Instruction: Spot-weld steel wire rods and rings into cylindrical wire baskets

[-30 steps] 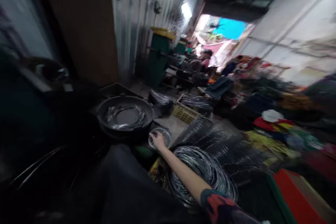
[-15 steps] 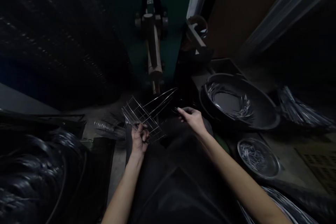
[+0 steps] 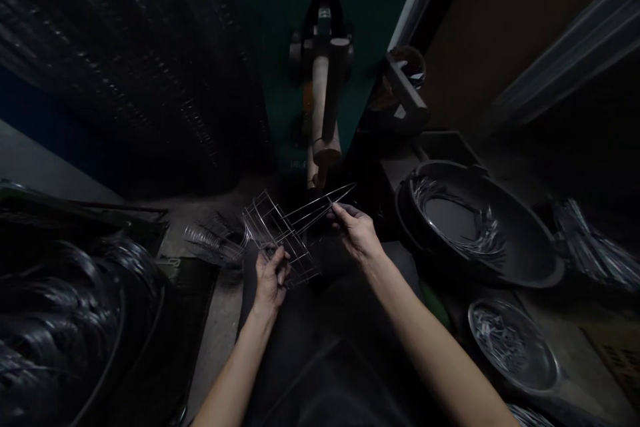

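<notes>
**Hands working a wire frame, seen from the head-worn camera.** A welded wire frame (image 3: pixel 279 239) is held in the air above the lap, in front of a wooden-handled lever tool (image 3: pixel 320 107). The left hand (image 3: pixel 271 280) is closed around the lower wires of the frame, its fingers (image 3: pixel 278 265) curled tightly. The right hand (image 3: pixel 356 235) is raised at the long converging wire ends (image 3: pixel 330 201), with its fingers (image 3: pixel 340 212) drawn together beside them; whether those wires are actually gripped cannot be told. A bundle of loose wire pieces (image 3: pixel 215 243) lies just left of the frame. Coiled black wire (image 3: pixel 60 320) is seen at far left, and a black round basin (image 3: pixel 533 243) and a shallow round pan (image 3: pixel 543 373) at right, both holding wire pieces.

Risks: the pointed wire ends could prick the right hand if it slips along them. The frame could snag the adjacent bundle or strike the lever tool if swung. A slackened left grip could allow the frame to drop.
</notes>
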Action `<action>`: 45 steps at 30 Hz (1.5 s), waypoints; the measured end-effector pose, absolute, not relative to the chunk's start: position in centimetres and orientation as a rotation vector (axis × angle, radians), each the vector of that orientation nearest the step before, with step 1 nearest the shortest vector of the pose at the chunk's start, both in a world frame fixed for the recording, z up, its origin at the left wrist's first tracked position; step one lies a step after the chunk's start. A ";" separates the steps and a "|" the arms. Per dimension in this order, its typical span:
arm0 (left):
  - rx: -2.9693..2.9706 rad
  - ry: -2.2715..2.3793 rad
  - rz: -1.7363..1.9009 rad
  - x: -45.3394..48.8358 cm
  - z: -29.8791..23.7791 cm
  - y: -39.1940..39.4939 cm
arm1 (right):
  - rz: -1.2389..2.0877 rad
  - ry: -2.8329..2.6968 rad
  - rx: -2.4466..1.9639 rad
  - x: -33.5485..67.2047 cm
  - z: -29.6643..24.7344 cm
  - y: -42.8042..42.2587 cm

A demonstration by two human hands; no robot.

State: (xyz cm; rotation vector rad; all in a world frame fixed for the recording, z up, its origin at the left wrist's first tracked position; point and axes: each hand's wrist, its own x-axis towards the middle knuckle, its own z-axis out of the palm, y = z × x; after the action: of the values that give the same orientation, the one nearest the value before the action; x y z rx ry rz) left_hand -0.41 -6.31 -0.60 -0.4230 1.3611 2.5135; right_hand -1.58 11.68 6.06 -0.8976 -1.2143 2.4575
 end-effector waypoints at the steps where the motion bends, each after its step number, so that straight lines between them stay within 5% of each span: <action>1: -0.435 1.369 2.511 -0.4 -0.5 -6.4 | 2.471 -1.208 -0.904 -1.7 6.1 11.6; 45: -0.501 1.243 2.486 -0.6 2.3 -7.0 | 2.447 -1.247 -1.044 -2.4 8.1 10.4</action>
State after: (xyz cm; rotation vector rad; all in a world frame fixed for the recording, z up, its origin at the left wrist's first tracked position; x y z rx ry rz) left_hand -0.59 -7.01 2.29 -0.5014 1.2431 2.4855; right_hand -2.41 10.41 8.08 -1.0439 -1.2470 2.4472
